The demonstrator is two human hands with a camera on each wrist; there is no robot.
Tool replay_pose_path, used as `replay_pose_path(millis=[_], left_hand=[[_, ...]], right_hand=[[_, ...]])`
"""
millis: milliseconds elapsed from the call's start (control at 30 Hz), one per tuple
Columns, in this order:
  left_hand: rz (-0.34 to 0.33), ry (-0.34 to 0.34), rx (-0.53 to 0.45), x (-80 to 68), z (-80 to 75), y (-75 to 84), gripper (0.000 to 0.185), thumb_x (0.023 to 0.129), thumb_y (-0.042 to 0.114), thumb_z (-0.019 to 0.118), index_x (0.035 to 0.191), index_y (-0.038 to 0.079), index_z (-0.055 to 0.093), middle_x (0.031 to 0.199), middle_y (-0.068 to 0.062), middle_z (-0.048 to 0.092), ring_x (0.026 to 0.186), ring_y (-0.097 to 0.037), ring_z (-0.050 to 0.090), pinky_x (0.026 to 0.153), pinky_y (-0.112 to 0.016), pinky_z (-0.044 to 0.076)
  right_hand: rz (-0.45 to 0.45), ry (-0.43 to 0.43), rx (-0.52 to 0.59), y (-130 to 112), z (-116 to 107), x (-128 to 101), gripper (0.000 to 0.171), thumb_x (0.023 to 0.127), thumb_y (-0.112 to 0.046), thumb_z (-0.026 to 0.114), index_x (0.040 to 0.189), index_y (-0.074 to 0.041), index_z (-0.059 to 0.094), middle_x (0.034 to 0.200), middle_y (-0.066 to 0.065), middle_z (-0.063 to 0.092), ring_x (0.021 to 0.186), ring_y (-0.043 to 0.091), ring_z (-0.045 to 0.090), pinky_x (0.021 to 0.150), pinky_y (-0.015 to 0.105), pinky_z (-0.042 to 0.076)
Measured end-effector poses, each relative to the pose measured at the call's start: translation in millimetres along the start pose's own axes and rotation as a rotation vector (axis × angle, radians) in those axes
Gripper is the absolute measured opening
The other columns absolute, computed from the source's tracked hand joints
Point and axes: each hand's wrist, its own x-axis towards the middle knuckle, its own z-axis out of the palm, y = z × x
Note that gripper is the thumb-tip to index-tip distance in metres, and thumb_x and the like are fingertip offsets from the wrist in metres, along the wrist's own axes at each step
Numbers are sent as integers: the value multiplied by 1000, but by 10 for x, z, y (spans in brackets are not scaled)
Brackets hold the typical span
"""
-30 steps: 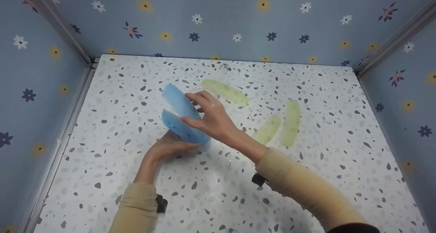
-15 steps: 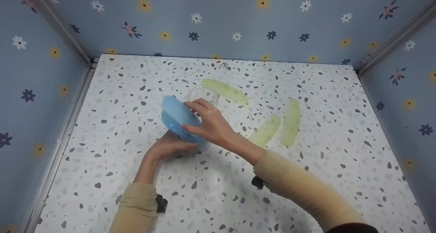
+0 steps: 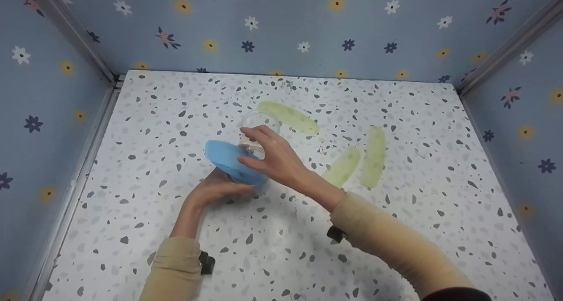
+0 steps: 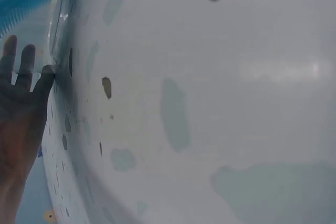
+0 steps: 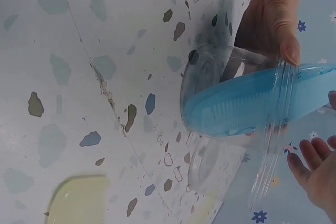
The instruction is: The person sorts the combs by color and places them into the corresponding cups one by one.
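Note:
My left hand (image 3: 215,189) holds a clear plastic cup (image 5: 244,59) from the side, thumb at its rim in the right wrist view. Inside the cup stand blue, curved, translucent pieces (image 3: 228,156) with fine comb-like ridges; they lean and stick out past the rim. My right hand (image 3: 279,158) is over the cup, its fingers loosely bent and spread. Its thumb is right at the blue edge, while the other fingers (image 5: 299,169) stand apart from it. Behind that hand is a second clear cup (image 3: 259,118), partly hidden.
Three pale green curved pieces with darker spots lie on the speckled table (image 3: 176,116): one green piece (image 3: 292,118) by the second cup, another (image 3: 345,167) beside my right forearm, the last (image 3: 374,156) farther right. Flowered panels (image 3: 299,37) enclose three sides.
The blue pieces, seen spread apart a second ago, have come together and tipped lower toward me in the cup. My right fingers have parted from them. The left hand stays put.

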Motion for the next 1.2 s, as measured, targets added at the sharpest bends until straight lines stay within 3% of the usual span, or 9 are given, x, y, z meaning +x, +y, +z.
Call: replay_pose_path(millis=[133,367,567,1200], left_hand=[[18,-3,8,4,0,-1,103,79,23,88,160,19,24,151,-10,52,126,-26,59,112,-38,45],[70,26,-27,28,9,15,111,74,18,91,161,25,22,157,-5,45,144,-30,47,124,-49,34],[129,43,-30,55,17,27,109,72,13,91,160,26,28,162,-2,41,148,-29,42,127,-51,28],[122,93,-23,-10,-117,21,111,71,8,91,161,23,28,166,-2,36,152,-28,36,130,-51,21]], right_hand=[[19,18,-9,50,-44,-12,62,93,-34,77,146,-10,56,132,6,65,122,19,65,101,32,57],[37,47,-18,176,-140,-24,60,95,-35,74,146,-9,56,134,7,64,125,20,64,104,34,56],[86,71,-37,341,-281,-43,60,95,-32,74,147,-10,55,135,7,63,126,21,63,105,36,56],[273,92,-78,963,-505,-60,60,97,-34,71,150,-12,52,137,12,61,125,28,60,103,45,54]])
